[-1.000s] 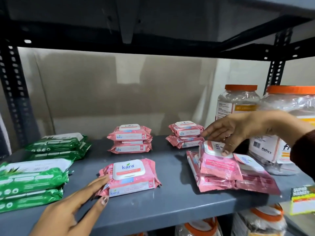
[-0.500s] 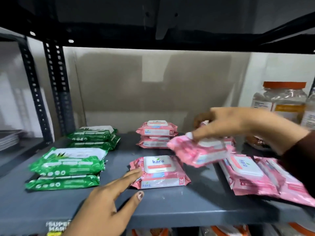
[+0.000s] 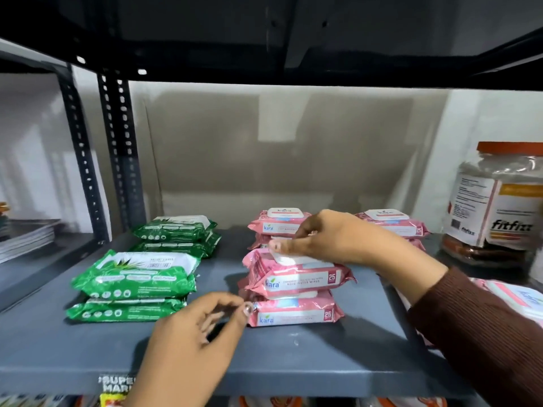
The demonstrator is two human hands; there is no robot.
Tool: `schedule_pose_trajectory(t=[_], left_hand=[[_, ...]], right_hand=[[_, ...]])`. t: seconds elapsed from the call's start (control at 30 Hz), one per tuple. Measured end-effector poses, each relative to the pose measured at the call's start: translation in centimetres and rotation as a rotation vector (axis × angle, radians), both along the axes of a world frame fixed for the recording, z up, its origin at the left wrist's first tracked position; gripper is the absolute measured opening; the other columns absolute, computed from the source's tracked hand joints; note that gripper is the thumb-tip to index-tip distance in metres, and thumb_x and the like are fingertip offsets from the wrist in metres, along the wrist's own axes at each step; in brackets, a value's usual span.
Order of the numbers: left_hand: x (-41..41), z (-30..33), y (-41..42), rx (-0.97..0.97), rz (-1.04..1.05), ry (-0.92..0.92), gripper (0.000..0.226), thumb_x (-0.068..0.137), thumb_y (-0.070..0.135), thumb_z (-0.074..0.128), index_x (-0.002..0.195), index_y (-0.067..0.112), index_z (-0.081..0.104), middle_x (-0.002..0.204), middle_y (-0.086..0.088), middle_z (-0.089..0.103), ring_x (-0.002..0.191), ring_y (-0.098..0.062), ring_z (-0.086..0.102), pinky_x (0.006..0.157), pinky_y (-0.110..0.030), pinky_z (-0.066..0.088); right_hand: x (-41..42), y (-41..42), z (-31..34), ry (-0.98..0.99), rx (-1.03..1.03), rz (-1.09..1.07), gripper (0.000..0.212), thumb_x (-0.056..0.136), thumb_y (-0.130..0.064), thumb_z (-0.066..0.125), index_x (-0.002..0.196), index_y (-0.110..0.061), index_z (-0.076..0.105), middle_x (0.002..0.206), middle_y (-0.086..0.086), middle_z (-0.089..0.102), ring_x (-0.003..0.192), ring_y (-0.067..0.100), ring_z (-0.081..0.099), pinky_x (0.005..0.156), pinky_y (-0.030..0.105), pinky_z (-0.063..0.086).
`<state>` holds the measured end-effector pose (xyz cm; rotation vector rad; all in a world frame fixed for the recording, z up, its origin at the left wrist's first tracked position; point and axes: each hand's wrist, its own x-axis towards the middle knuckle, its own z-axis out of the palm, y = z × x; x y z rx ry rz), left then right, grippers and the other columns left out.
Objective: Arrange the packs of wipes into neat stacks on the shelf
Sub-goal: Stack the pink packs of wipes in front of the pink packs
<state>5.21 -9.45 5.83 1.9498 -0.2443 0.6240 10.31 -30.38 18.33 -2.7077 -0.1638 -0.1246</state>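
On the grey shelf (image 3: 293, 362) a pink pack of wipes (image 3: 296, 279) lies on top of another pink pack (image 3: 293, 312) at the front middle. My right hand (image 3: 329, 237) rests on the upper pack's white lid, fingers gripping it. My left hand (image 3: 199, 330) touches the left end of the lower pack with its fingertips. Behind stand two more pink stacks, one in the middle (image 3: 279, 223) and one to the right (image 3: 393, 223). Two green stacks sit at the left, front (image 3: 132, 284) and back (image 3: 176, 233). More pink packs (image 3: 517, 298) lie at the far right, partly hidden by my sleeve.
A clear jar with an orange lid (image 3: 496, 201) stands at the back right. The dark upper shelf (image 3: 264, 39) hangs low overhead. Perforated uprights (image 3: 117, 148) stand at the left, with stacked booklets (image 3: 26, 236) on the neighbouring shelf. Bare shelf runs along the front edge.
My right hand carried a pink pack leftward and set it on the front pink pack. My left hand stayed at that pack's left end. The camera shifted left.
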Motion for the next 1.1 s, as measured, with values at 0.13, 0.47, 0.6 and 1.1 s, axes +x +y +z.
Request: schedule_pose_trajectory(t=[0.13, 0.47, 0.6, 1.1], left_hand=[[-1.5, 1.2, -1.1, 0.079, 0.142, -0.197, 0.021, 0.065, 0.055, 0.061, 0.071, 0.036, 0.068, 0.068, 0.022, 0.069, 0.062, 0.006, 0.065, 0.06, -0.001, 0.048], [-0.2, 3.4, -3.3, 0.07, 0.066, -0.077, 0.012, 0.075, 0.037, 0.071, 0.079, 0.03, 0.079, 0.091, 0.031, 0.066, 0.074, 0.006, 0.063, 0.059, 0.002, 0.04], [-0.3, 3.8, -3.7, 0.084, 0.05, -0.041, 0.006, 0.082, 0.027, 0.072, 0.081, 0.028, 0.079, 0.091, 0.028, 0.068, 0.081, 0.007, 0.063, 0.063, 0.0, 0.041], [0.1, 4.2, -3.9, 0.083, 0.129, 0.061, 0.097, 0.036, 0.079, 0.072, 0.123, 0.043, 0.048, 0.124, 0.024, 0.051, 0.115, -0.001, 0.054, 0.098, -0.026, 0.045]], right_hand=[[-1.1, -3.6, -3.0, -0.104, 0.409, 0.017, 0.079, 0.076, -0.088, 0.04, 0.108, -0.024, 0.074, 0.102, -0.012, 0.079, 0.099, 0.006, 0.072, 0.101, 0.036, 0.051], [-1.2, -4.9, -8.4, -0.27, 0.933, 0.065, 0.049, 0.08, -0.081, 0.035, 0.095, -0.052, 0.072, 0.104, -0.032, 0.072, 0.102, -0.013, 0.064, 0.101, 0.034, 0.046], [-1.2, -5.1, -8.9, -0.307, 0.993, 0.128, 0.057, 0.075, -0.085, 0.033, 0.096, -0.048, 0.071, 0.101, -0.018, 0.077, 0.098, -0.007, 0.068, 0.104, 0.036, 0.045], [-2.4, -4.6, -9.7, -0.478, 1.048, 0.445, 0.053, 0.094, -0.058, 0.043, 0.116, -0.016, 0.068, 0.11, 0.009, 0.079, 0.11, 0.021, 0.072, 0.096, 0.037, 0.053]])
